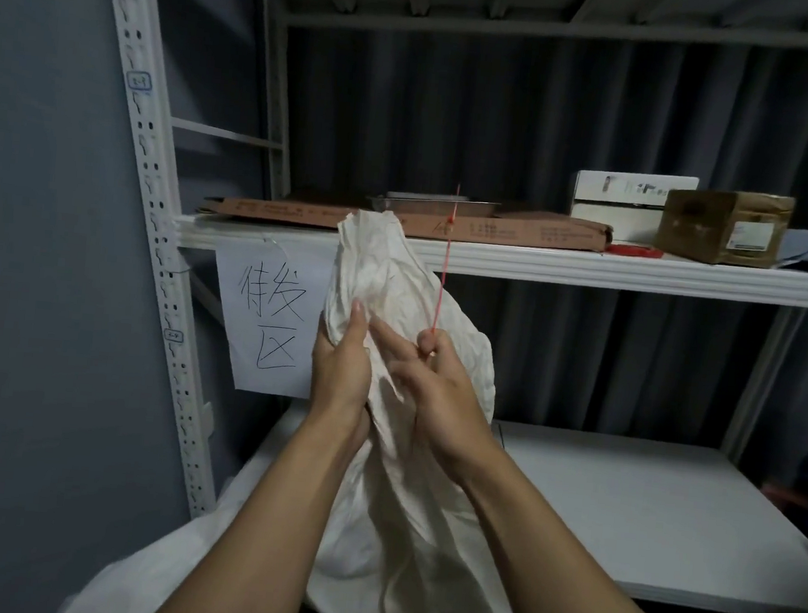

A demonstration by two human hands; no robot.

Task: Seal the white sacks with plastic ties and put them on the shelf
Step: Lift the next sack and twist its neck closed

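Sack (pixel 377 260) stands neck-up between my hands; left hand (pixel 341 364) grips its neck, right hand (pixel 438 397) pinches the tie (pixel 442 280) by its lower end, pointing straight up.

Grey wall (pixel 14 272), dark corrugated panelling (pixel 555 124)

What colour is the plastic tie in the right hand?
The plastic tie is red, seen in the head view.

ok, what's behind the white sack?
Behind the white sack: the shelf edge, a flat cardboard box and a handwritten paper sign. The sack covers the sign's right edge and part of the lower shelf.
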